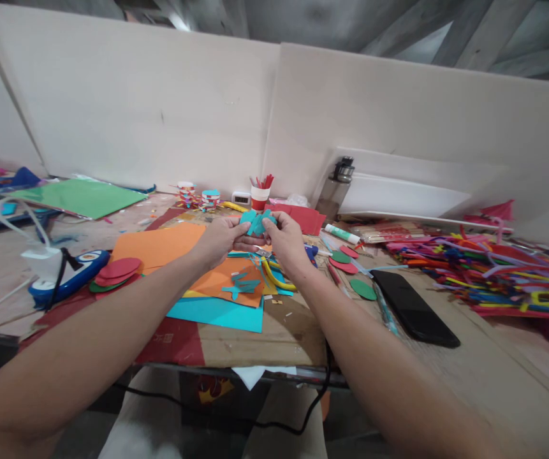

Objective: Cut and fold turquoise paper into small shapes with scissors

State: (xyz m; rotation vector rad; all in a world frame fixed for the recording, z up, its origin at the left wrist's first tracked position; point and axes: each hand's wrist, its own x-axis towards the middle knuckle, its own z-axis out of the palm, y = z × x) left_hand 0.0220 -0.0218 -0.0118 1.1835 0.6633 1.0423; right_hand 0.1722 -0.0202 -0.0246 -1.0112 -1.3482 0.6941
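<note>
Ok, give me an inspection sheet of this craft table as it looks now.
Surface: wooden table, mostly covered.
Job's things: teal paper piece, held above the table by both hands.
Clutter: orange sheet, teal sheet, red paper discs, glue stick, black phone, pipe cleaners.
Grippers: left hand and right hand pinch the piece.
Cables: black cable under the table edge.
Surroundings: white partition boards.

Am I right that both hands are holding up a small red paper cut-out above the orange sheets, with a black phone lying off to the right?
Not quite: the paper cut-out is teal, not red, as the head view shows. The left hand and right hand do pinch it together above the orange sheets, and the black phone does lie off to the right.
</note>
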